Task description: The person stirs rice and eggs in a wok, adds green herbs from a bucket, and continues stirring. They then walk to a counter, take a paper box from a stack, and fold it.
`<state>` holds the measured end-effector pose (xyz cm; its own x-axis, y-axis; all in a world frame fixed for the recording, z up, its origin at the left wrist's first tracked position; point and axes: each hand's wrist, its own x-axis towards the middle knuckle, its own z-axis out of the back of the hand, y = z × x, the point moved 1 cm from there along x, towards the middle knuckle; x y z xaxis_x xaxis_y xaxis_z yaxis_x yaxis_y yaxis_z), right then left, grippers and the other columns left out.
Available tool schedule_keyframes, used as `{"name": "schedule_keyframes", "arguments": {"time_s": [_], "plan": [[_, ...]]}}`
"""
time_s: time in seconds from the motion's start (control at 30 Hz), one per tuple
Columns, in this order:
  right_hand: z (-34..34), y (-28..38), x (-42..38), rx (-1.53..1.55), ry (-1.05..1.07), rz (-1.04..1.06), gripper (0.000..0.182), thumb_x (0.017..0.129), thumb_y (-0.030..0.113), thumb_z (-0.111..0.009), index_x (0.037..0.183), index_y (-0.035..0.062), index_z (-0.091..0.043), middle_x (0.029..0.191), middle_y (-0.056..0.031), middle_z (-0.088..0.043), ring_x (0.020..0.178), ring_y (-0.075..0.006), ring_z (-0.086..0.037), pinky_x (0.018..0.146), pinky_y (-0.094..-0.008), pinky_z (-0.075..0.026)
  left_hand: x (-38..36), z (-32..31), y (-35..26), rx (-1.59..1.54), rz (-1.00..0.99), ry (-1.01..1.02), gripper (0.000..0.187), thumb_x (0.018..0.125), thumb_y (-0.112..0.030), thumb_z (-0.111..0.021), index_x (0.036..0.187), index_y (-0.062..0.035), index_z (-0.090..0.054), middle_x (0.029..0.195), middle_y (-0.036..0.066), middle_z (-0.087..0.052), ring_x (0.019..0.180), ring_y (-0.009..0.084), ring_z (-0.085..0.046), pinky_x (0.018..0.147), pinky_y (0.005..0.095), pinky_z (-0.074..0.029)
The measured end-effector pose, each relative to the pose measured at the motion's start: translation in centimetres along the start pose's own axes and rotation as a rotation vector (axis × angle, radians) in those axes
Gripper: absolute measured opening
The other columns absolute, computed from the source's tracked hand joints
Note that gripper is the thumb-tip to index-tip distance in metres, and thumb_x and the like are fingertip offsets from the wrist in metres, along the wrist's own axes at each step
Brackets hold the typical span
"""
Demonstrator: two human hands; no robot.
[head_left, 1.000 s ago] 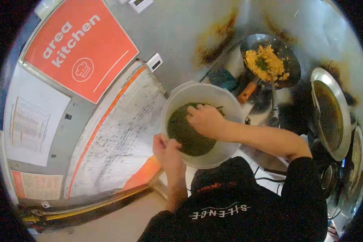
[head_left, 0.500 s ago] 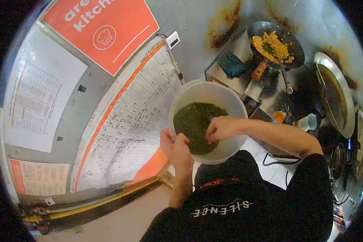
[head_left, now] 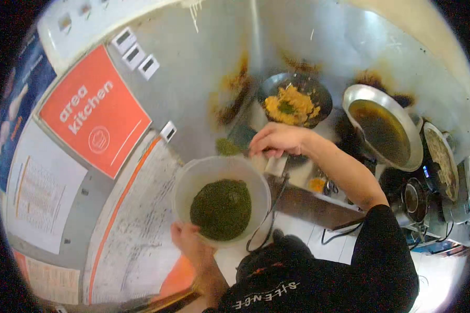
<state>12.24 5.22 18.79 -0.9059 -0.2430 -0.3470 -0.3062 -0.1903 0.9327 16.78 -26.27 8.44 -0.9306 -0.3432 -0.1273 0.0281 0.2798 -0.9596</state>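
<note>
My left hand (head_left: 190,242) is closed on the lower left side of a translucent tub (head_left: 261,208), which holds a heap of dark green flakes (head_left: 222,208). Beyond the tub's upper rim, my right hand (head_left: 277,140) has its fingers pinched together; what they hold is too blurred to name. A blurry green patch (head_left: 227,147) shows left of those fingers. Just past my right hand sits a black wok (head_left: 322,95) of orange-yellow food (head_left: 295,101) with green flakes on top.
Right of the wok stands a wide metal pan (head_left: 384,133) of dark liquid. Farther right are another round pan (head_left: 439,156) and a small pot (head_left: 412,198). A small orange item (head_left: 317,184) lies near my right forearm. Papers and a red sign (head_left: 96,112) cover the left wall.
My right hand has left the inside of the tub and now is above its rim, nearer the wok. The view has shifted, and the tub appears lower and farther left.
</note>
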Motion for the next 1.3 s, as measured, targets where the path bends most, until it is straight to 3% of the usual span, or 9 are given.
{"name": "schedule_keyframes", "arguments": {"time_s": [0.13,0.2,0.33,0.43,0.6,0.9,1.07,1.17,1.3], "plan": [[14.1,-2.5,1.0,-0.303,-0.404,-0.032,0.014,0.077,0.01,-0.059,0.085,-0.001,-0.063,0.075,-0.0063,-0.06,0.054,-0.0121,-0.054,0.042,-0.0261,-0.04,-2.0,-1.0,-0.8,-0.041,-0.019,-0.032,0.022,0.058,0.004,-0.045,0.079,-0.0029,-0.043,0.075,0.006,-0.047,0.066,0.017,-0.048,0.06,0.0286,-0.042],[16.4,-2.9,-0.7,-1.353,-1.162,-0.076,0.013,0.075,0.011,-0.059,0.08,-0.0017,-0.061,0.087,-0.0155,-0.062,0.066,-0.0266,-0.063,0.051,-0.0372,-0.049,-4.0,-0.9,-0.9,-0.077,0.007,-0.035,0.022,0.059,0.005,-0.045,0.079,-0.0032,-0.04,0.076,0.006,-0.044,0.067,0.0162,-0.047,0.059,0.0285,-0.042],[12.4,-2.5,-6.4,-1.179,-1.287,-0.037,0.016,0.075,0.016,-0.056,0.074,0.0007,-0.061,0.087,-0.0198,-0.062,0.078,-0.0363,-0.063,0.066,-0.0426,-0.052,-7.4,2.3,0.5,-0.076,0.029,-0.016,0.026,0.058,0.006,-0.045,0.082,-0.0026,-0.041,0.079,0.007,-0.046,0.069,0.0171,-0.048,0.06,0.0288,-0.044],[1.3,-4.8,-13.9,-1.022,-1.014,0.307,0.015,0.074,0.017,-0.054,0.071,0.004,-0.062,0.079,-0.019,-0.061,0.072,-0.0368,-0.06,0.066,-0.044,-0.05,-9.6,7.2,1.8,0.213,0.256,0.177,0.026,0.059,0.005,-0.045,0.083,-0.0026,-0.042,0.08,0.007,-0.046,0.071,0.0174,-0.049,0.062,0.0275,-0.044],[-18.3,-19.5,-20.7,-0.635,-0.483,0.141,0.018,0.075,0.016,-0.054,0.088,0.0057,-0.062,0.08,-0.0199,-0.061,0.074,-0.0369,-0.061,0.066,-0.0472,-0.049,-13.2,11.4,8.8,0.191,0.189,0.44,0.037,0.065,0.0,-0.052,0.101,-0.0044,-0.046,0.08,0.01,-0.052,0.068,0.0229,-0.056,0.064,0.0315,-0.049],[-38.5,-32.3,-45.1,-0.476,-1.473,-0.22,0.031,0.08,0.017,-0.058,0.106,0.0004,-0.056,0.107,-0.0185,-0.056,0.102,-0.0329,-0.052,0.088,-0.0382,-0.043,-30.7,13.8,13.6,0.673,0.212,1.268,0.042,0.068,-0.006,-0.056,0.109,-0.0013,-0.048,0.094,0.014,-0.054,0.083,0.0271,-0.054,0.07,0.0407,-0.047],[-54.4,-38.1,-66.2,-0.297,-2.094,-0.447,0.028,0.079,0.017,-0.056,0.102,0.0014,-0.056,0.099,-0.0188,-0.057,0.095,-0.0353,-0.054,0.083,-0.0436,-0.044,-50.1,16.9,15.4,0.814,0.224,1.769,0.042,0.073,-0.013,-0.058,0.11,0.0023,-0.048,0.101,0.018,-0.053,0.083,0.0275,-0.051,0.067,0.0426,-0.046],[-65.6,-38.9,-74.9,-0.091,-2.337,-0.683,0.029,0.08,0.018,-0.055,0.103,0.0009,-0.057,0.1,-0.0184,-0.059,0.093,-0.0345,-0.056,0.083,-0.0407,-0.045,-63.9,20.4,15.4,0.437,0.175,2.03,0.03,0.073,-0.013,-0.05,0.1,-0.0014,-0.049,0.093,0.011,-0.05,0.086,0.0232,-0.051,0.076,0.039,-0.044],[-80.0,-42.8,-83.3,0.607,-2.679,-0.654,0.03,0.081,0.02,-0.056,0.103,0.0001,-0.061,0.096,-0.0182,-0.063,0.087,-0.0292,-0.062,0.077,-0.0354,-0.049,-83.0,26.6,15.2,0.402,0.516,2.083,0.013,0.074,-0.016,-0.047,0.081,-0.0067,-0.042,0.076,0.003,-0.042,0.075,0.0158,-0.041,0.07,0.0308,-0.035]]}}
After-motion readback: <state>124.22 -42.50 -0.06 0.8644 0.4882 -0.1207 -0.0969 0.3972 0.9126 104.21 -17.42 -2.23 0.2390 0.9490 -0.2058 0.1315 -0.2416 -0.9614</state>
